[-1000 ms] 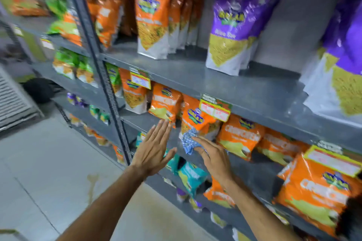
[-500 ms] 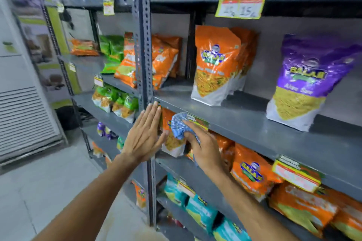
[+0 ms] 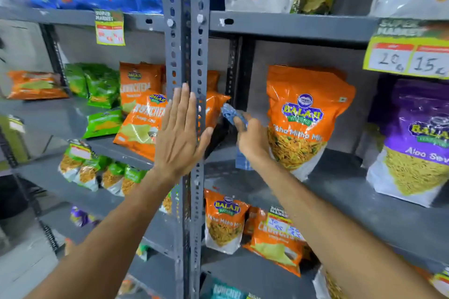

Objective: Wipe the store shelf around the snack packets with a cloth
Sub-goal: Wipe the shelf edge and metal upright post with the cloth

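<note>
Right hand bunches a blue cloth at the back of the grey shelf; left hand lies flat by the upright.

The right hand [image 3: 252, 139] has its fingers closed round the blue cloth [image 3: 232, 114], a tail of it hanging below the wrist, just left of the orange Balaji packet [image 3: 306, 114] standing on the shelf [image 3: 340, 192]. The left hand [image 3: 181, 138], fingers straight and together, thumb splayed, covers the perforated post [image 3: 185, 43]. A purple packet [image 3: 418, 143] stands further right under a yellow price tag [image 3: 408, 58].
</note>
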